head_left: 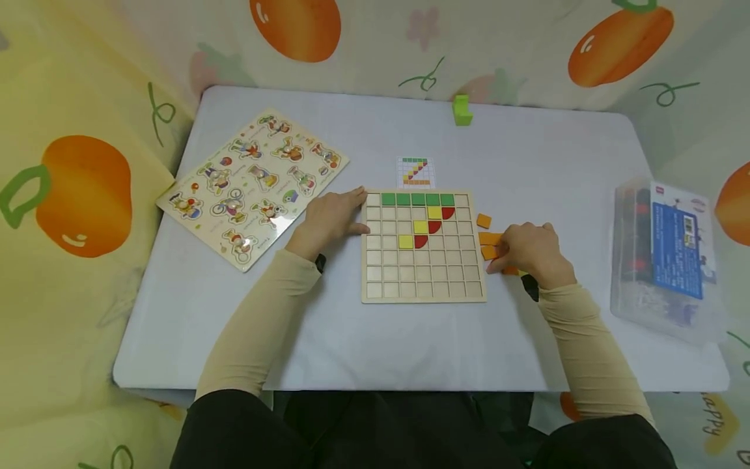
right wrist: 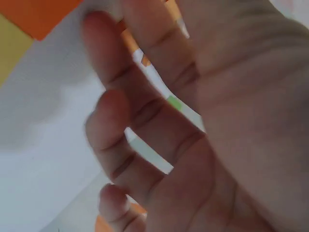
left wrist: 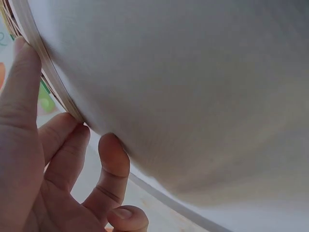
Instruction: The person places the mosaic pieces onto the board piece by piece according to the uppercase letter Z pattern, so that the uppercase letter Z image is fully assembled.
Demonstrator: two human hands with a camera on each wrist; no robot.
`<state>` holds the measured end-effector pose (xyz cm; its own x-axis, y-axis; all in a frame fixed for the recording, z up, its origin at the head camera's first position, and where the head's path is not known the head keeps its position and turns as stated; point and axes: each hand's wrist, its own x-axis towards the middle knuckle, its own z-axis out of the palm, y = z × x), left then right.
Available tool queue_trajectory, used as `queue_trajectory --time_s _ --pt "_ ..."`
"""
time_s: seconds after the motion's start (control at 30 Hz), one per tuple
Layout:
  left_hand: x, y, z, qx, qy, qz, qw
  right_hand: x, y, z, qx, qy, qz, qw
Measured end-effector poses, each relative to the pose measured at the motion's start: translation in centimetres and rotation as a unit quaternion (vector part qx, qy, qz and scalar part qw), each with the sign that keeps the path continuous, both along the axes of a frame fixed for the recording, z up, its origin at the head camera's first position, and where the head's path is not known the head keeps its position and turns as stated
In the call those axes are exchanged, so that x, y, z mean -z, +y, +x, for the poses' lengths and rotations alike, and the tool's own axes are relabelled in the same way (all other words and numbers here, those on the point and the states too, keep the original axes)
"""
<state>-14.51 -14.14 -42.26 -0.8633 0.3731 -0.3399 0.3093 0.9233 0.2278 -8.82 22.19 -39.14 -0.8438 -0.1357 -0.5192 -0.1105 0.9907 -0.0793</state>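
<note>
Dark sleeves (head_left: 234,426) up front, then the hands: left hand (head_left: 329,221) has thumb and fingers spread along the grid board's (head_left: 424,290) left edge, probably so it won't slide. Board's mid surface (head_left: 351,345), picture card (head_left: 416,172) just past it, easy to see. Right hand (head_left: 530,253) bends over orange squares (head_left: 489,239) beside the board, likely kept there for a short reach; can't tell if it's pinching one.

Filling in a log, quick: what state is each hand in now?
Left hand: open, fingertips touching the board's left edge.
Right hand: fingers at the orange tiles; whether it holds one cannot be told.
</note>
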Motion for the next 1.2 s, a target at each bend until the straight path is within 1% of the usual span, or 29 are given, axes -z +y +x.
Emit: queue_trajectory --time_s 0.13,0.27,0.47,0.53,0.63,0.73,0.8,0.87,0.97,1.13,1.2 --pt "-0.1 -0.1 0.0 0.002 -0.003 -0.003 1.0000 -0.2 0.3 -0.1 -0.007 0.012 -0.026 1.000" --pt "-0.2 0.0 0.0 0.006 -0.005 0.001 1.0000 -0.4 0.8 -0.1 -0.009 0.026 -0.025 0.999" --pt "-0.2 0.0 -0.1 0.008 -0.009 -0.001 0.9999 -0.5 1.3 -0.2 0.027 0.007 -0.008 1.000" --pt "-0.1 -0.1 -0.1 0.008 -0.011 -0.001 0.9999 -0.6 1.4 -0.2 0.030 0.004 -0.008 1.000" --pt "-0.1 -0.1 -0.1 0.009 -0.012 -0.002 0.9999 -0.6 1.6 -0.3 0.026 0.017 -0.017 0.999" --pt "0.0 -0.1 -0.1 0.011 -0.012 0.000 0.9999 -0.8 1.9 -0.5 0.022 0.042 -0.048 0.998" --pt "0.0 -0.1 0.0 0.011 -0.011 0.001 0.9999 -1.1 1.7 -0.6 0.019 0.057 -0.090 0.994" --pt "0.0 -0.2 0.0 0.009 -0.010 0.001 0.9999 -1.5 1.3 -0.9 0.014 0.062 -0.137 0.989" --pt "0.0 -0.3 0.0 0.008 -0.011 0.001 0.9999 -1.7 -0.1 -1.6 0.003 0.049 -0.188 0.981" --pt "-0.1 -0.2 0.0 0.013 -0.011 0.005 0.9998 -1.5 -2.9 -2.4 -0.020 0.006 -0.217 0.976" --pt "-0.1 -0.2 0.0 0.014 -0.010 0.005 0.9998 -1.2 -4.1 -2.6 -0.048 -0.002 -0.227 0.973"
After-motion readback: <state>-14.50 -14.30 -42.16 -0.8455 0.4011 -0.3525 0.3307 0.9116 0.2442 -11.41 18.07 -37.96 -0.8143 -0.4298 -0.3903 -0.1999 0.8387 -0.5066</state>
